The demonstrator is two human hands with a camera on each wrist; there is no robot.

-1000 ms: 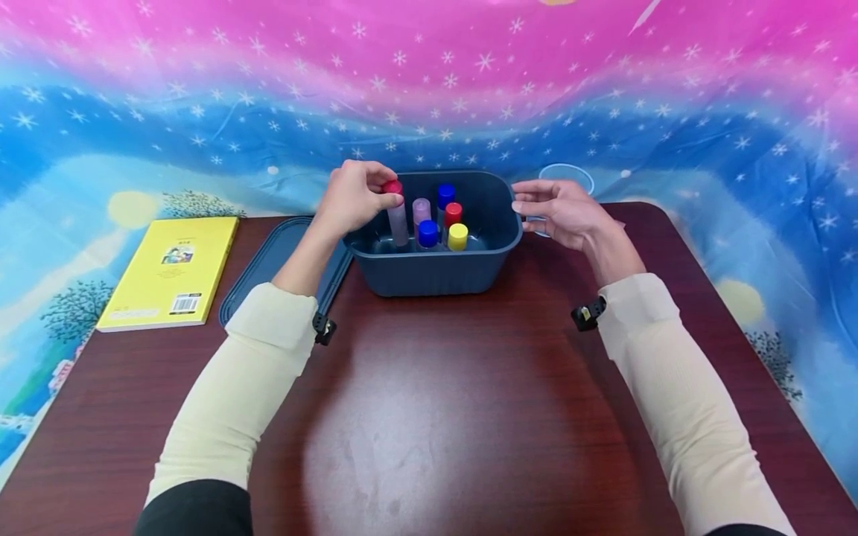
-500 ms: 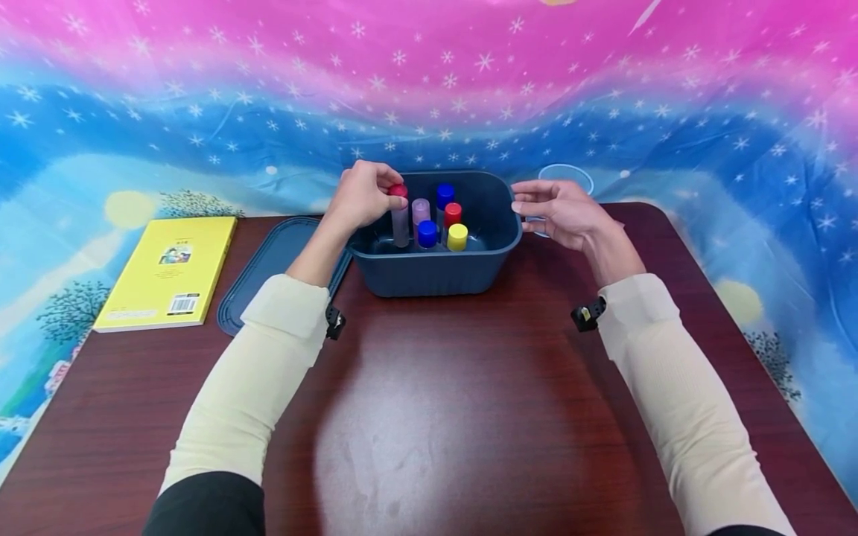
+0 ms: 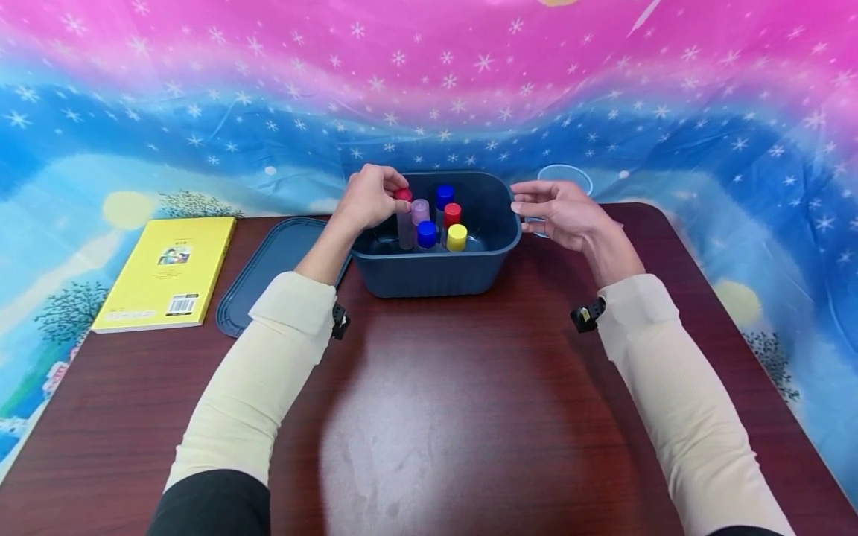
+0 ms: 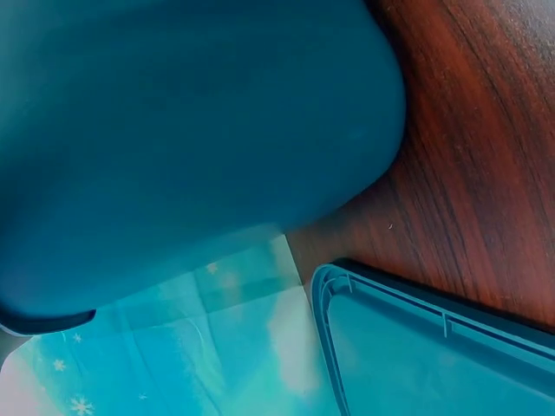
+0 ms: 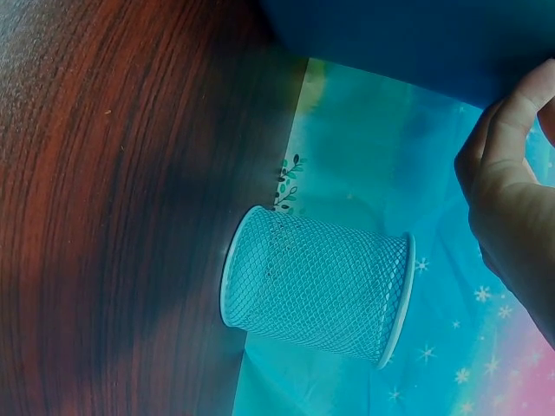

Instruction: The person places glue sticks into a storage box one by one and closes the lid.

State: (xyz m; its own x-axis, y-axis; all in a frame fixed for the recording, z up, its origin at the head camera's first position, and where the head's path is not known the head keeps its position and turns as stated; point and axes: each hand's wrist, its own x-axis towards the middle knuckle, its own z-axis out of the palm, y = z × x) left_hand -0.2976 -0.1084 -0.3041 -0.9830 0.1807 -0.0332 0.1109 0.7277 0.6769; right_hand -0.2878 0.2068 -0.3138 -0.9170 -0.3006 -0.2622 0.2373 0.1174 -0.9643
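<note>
My left hand [image 3: 371, 197] pinches the red cap of a clear tube [image 3: 406, 232] that stands upright in the left part of a dark blue-grey bin [image 3: 429, 277]. To its right in the bin are several more capped tubes: a light purple one [image 3: 420, 211], blue-capped ones [image 3: 426, 235], a red-capped one [image 3: 452, 214] and a yellow-capped one [image 3: 457, 237]. My right hand [image 3: 559, 214] lies against the bin's right side, its fingers extended and fingertips at the rim. In the left wrist view the bin's wall [image 4: 217, 130] fills the upper part, and the left hand is out of sight.
A matching flat lid [image 3: 268, 272] lies on the table left of the bin, beside a yellow book [image 3: 167, 275]. Behind the right hand stands a light blue mesh pen holder [image 5: 321, 286]. A snowflake-patterned cloth [image 3: 429, 89] hangs along the table's back.
My left hand has moved slightly right and down with the red-capped tube, bringing it close to the light purple tube. The right hand has stayed at the bin's side.
</note>
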